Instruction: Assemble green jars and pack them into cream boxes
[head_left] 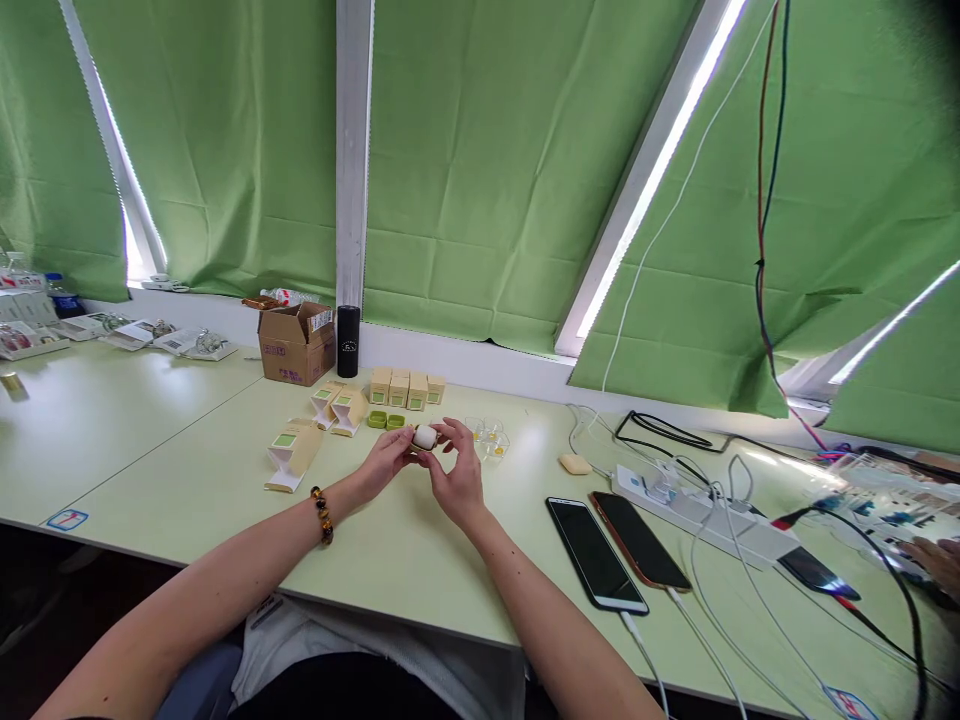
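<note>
Above the table, a small rounded object with a white top sits between my two hands; its kind is too small to make out. My left hand grips it from the left, fingertips closed around its side. From the right, my right hand has its thumb against the lower edge and its fingers curled at the far side. Just beyond are two small green square containers. Several clear cups with yellow bits inside stand right of my hands. Open cream paper boxes lie to the left.
Several closed small boxes stand at the back beside a black tumbler and a cardboard carton. Two phones on cables and a power strip occupy the right side. Another person's hand shows at the right edge.
</note>
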